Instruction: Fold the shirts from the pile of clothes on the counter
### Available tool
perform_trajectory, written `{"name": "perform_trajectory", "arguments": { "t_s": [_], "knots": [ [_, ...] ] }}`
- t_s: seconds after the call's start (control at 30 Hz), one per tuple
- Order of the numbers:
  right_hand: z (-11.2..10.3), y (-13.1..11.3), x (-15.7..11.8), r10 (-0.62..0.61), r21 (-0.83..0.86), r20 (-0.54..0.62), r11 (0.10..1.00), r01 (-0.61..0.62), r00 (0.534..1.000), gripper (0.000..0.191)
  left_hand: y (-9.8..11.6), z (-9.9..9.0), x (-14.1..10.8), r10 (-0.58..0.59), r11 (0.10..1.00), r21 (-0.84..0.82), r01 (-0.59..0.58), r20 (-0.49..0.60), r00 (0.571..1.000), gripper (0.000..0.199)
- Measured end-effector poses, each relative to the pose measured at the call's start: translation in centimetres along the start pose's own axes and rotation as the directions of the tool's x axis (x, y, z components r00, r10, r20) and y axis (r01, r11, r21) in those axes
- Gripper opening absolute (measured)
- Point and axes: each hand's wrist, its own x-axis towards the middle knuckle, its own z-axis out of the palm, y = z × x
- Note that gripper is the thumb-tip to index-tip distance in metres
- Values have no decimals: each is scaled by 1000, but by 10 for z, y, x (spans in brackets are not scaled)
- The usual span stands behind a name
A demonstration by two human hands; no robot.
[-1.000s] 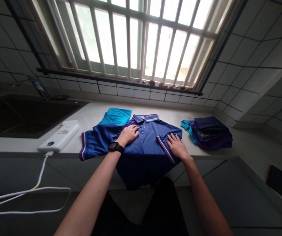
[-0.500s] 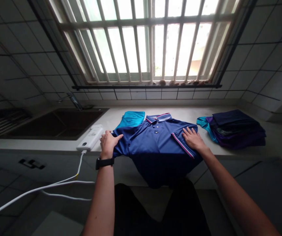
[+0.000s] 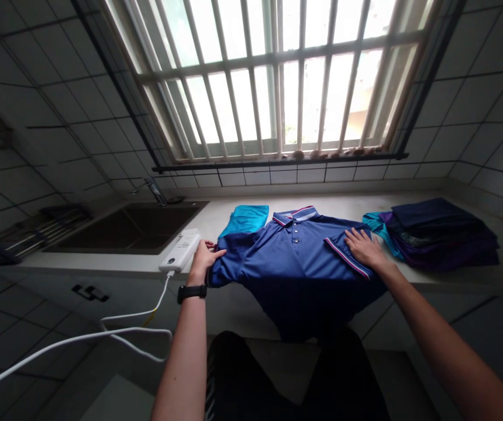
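Observation:
A navy blue polo shirt [image 3: 295, 251] lies front up on the counter, its lower part hanging over the front edge. Its collar and the sleeve hem on the right carry red and white stripes. My left hand [image 3: 204, 258], with a black watch on the wrist, holds the end of the sleeve on the left between thumb and fingers. The fingertips are partly hidden by the fabric. On the other sleeve, my right hand [image 3: 365, 248] rests flat with fingers outstretched. A teal folded cloth [image 3: 247, 218] sits partly under the shirt's left shoulder.
A white power bank [image 3: 181, 250] with a plugged-in white cable [image 3: 159, 304] lies close to my left hand. Beyond it is a dark sink [image 3: 124, 231] with a faucet [image 3: 155, 192]. Folded dark clothes [image 3: 444, 234] are stacked at the right. A barred window [image 3: 278, 88] stands behind.
The view has shifted left, so everything appears further right. My left hand has closed on the sleeve end, its fingers now nearer the thumb. My right hand stays flat on the other sleeve.

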Motion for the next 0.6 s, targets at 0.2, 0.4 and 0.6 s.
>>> {"name": "perform_trajectory", "arguments": {
  "t_s": [0.2, 0.4, 0.6],
  "knots": [
    [0, 1, -1, -22, -91, 4, 996, 23, 1000, 62, 0, 3, 4, -54, 981, -188, 52, -5, 999, 55],
    [0, 0, -1, -3, -81, 9, 997, 4, 1000, 62, 13, -10, 12, -26, 1000, 5, 25, 222, 975, 45],
    [3, 1, 1, -17, -73, -15, 997, 16, 1000, 60, 53, -13, -10, 39, 995, -92, -32, 79, 996, 50]
  ]
}}
